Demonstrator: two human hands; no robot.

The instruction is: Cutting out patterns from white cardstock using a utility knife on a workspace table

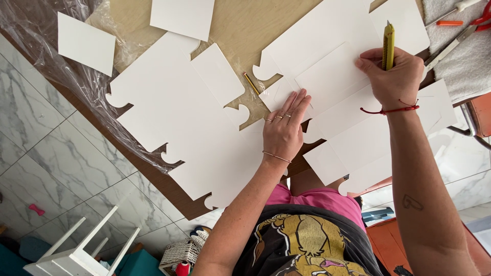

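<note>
My left hand [283, 128] lies flat with fingers together, pressing on a white cut-out card sheet [353, 128] on the wooden table [240, 25]. My right hand [391, 76] grips a yellow utility knife [388, 43], held upright against the same sheet near a smaller white rectangle [327, 76]. A red string bracelet circles my right wrist. A larger white notched sheet [179, 112] lies to the left of my left hand. A pencil [251, 83] rests on the wood between the two sheets.
Loose white card squares [85, 43] [182, 16] lie on clear plastic film [30, 25] at the table's left. Scissors and an orange tool [450, 23] sit on a grey cloth [460, 66] at right. A white stool [82, 250] and a wicker basket [179, 253] stand on the marble floor.
</note>
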